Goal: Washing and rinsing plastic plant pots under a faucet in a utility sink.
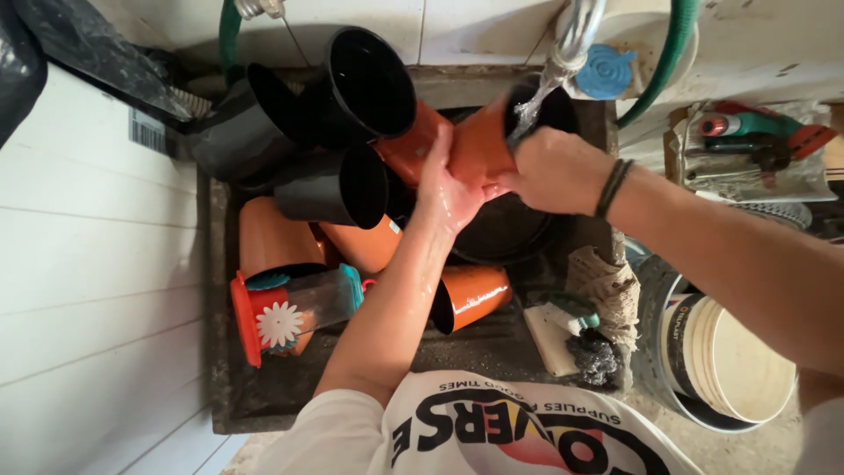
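While water runs from the metal tap (pixel 576 40) onto it, an orange plastic pot (pixel 482 141) sits tilted over the dark sink (pixel 264 396), held betw. both hands: left hand (pixel 448 189) w/ wet fingers closed round its lower side, right hand (pixel 554 171) w/ fingers curled shut on its rim by the black inside. Around it lie black pots (pixel 360 88) at top left, more orange pots (pixel 470 295) below, a clear jug w/ red lid (pixel 290 312) at left, plus a white bucket (pixel 738 361) outside the sink at right.
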